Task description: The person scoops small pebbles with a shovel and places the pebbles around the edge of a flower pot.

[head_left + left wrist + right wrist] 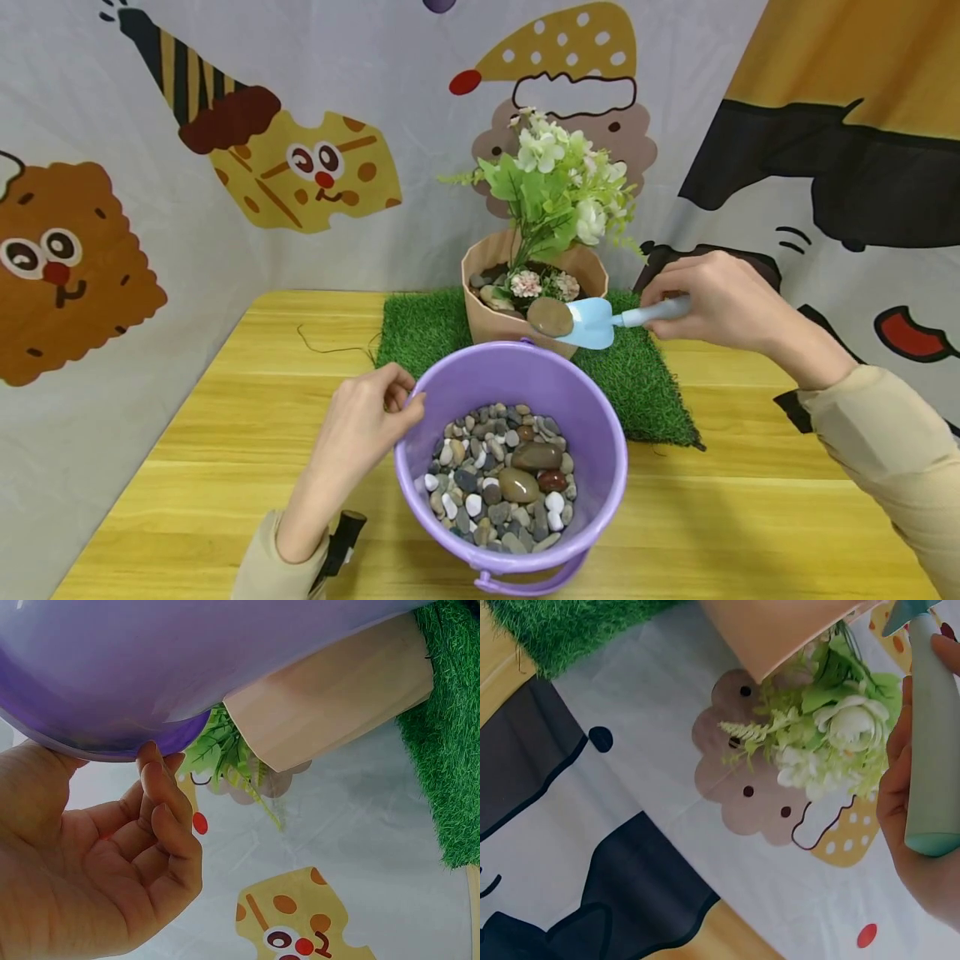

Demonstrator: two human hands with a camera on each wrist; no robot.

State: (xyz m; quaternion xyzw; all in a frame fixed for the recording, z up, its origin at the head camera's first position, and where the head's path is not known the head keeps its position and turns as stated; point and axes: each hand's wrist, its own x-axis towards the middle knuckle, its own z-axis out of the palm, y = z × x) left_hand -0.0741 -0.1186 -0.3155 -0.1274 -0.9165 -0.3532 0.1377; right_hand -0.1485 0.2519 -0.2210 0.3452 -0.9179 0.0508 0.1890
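My right hand (pixel 716 300) grips the handle of a light blue toy shovel (pixel 592 323). A large brown stone (pixel 551 317) lies on the shovel's blade, at the front rim of a peach flowerpot (pixel 480 321). White artificial flowers (pixel 555 158), dark soil and some stones are in the pot. With thumb and fingers my left hand (pixel 367 412) pinches the left rim of a purple bucket (pixel 611 450). Pebbles (pixel 480 483) of several colours cover the bucket's bottom, with larger brown stones among them. In the right wrist view the shovel handle (pixel 934 750) lies in the curled fingers.
The pot stands on a green turf mat (pixel 630 400) on a yellow wooden table (pixel 225 400). Dark thread (pixel 330 348) lies left of the mat. The bucket's handle (pixel 536 583) hangs at its near side. A cartoon-printed cloth (pixel 360 67) hangs behind.
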